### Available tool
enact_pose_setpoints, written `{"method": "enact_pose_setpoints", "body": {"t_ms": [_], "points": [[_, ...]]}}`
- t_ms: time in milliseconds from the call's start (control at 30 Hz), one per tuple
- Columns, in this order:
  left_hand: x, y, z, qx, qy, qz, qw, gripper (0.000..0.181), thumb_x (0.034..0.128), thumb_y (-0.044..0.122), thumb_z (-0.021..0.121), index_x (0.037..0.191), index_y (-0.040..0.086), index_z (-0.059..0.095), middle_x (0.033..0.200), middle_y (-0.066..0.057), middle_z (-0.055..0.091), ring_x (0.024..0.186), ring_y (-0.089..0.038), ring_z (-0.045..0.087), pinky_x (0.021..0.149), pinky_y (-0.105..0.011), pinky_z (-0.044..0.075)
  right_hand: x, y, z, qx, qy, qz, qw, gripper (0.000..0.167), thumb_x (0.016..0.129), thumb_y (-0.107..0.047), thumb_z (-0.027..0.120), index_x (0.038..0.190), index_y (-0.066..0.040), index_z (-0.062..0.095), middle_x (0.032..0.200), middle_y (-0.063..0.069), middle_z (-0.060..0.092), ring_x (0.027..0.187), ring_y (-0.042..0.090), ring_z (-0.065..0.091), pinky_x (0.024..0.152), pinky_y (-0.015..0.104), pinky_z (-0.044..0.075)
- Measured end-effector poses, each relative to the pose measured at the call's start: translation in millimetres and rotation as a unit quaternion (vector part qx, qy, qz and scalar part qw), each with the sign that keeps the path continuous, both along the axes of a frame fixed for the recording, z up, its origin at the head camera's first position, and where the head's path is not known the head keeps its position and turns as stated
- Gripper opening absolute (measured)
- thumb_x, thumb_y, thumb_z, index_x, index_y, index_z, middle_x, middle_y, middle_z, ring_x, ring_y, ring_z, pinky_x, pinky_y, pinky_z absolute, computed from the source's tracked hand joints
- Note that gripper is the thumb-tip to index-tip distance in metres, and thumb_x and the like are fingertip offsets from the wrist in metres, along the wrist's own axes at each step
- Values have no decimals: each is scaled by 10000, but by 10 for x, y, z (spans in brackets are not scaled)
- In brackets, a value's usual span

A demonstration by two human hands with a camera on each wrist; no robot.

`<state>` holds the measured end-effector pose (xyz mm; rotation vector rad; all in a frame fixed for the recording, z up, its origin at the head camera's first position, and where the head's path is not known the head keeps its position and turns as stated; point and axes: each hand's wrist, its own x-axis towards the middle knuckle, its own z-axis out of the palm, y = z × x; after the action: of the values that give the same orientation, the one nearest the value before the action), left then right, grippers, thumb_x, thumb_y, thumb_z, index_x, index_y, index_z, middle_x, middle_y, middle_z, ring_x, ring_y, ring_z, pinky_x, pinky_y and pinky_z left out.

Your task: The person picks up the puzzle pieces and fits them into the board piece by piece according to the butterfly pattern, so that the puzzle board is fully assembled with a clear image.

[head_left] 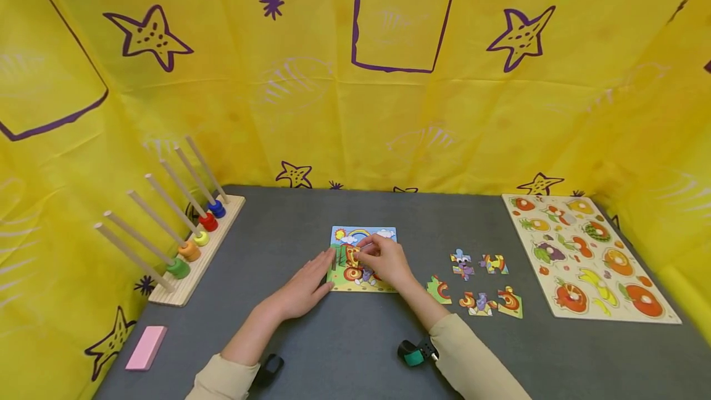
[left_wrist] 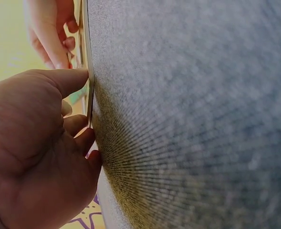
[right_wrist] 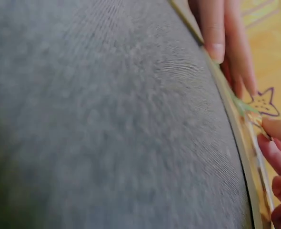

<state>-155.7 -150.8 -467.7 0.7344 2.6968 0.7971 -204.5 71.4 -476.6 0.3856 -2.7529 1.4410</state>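
L hand (head_left: 304,286) at L side of puzzle board (head_left: 347,234), fingers extended, thumb touching its edge; R hand (head_left: 386,262) pinches a puzzle pc (head_left: 352,257) btwn thumb & fingers, over board's mid; board lies on grey tabletop (head_left: 333,338); 5 loose pcs (head_left: 479,304) to its R; fruit board (head_left: 666,318) far R; peg rack (head_left: 205,249) w/ coloured rings, pink block (head_left: 146,348) on L.
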Motion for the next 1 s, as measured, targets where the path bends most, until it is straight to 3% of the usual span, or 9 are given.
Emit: {"method": "enact_pose_setpoints", "body": {"t_ms": [133, 400, 1000], "points": [[-5, -8, 3, -18, -10, -71, 10000, 613, 1036, 188, 478, 1540, -10, 190, 1592, -190, 186, 1459, -369, 152, 1146, -549, 163, -25, -100, -21, 514, 564, -56, 9971, 151, 840, -239, 782, 926, -141, 706, 695, -102, 648, 704, 107, 518, 727, 357, 424], [10, -2, 50, -187, 43, -276, 9994, 531, 1037, 179, 474, 1513, 8, 311, 1582, -233, 178, 1444, -418, 162, 1131, -582, 173, -58, -156, -63, 1169, 940, -103, 9886, 157, 832, -285, 788, 922, -170, 729, 767, -55, 640, 761, 149, 501, 687, 341, 413], [5, 1, 64, -152, 6, -226, 9996, 523, 1030, 174, 489, 1503, 9, 340, 1579, -230, 191, 1443, -421, 166, 1118, -597, 195, -93, -153, -98, 1241, 753, -117, 9893, 191, 819, -318, 798, 910, -184, 698, 767, -50, 568, 759, 140, 482, 687, 335, 385]]}}
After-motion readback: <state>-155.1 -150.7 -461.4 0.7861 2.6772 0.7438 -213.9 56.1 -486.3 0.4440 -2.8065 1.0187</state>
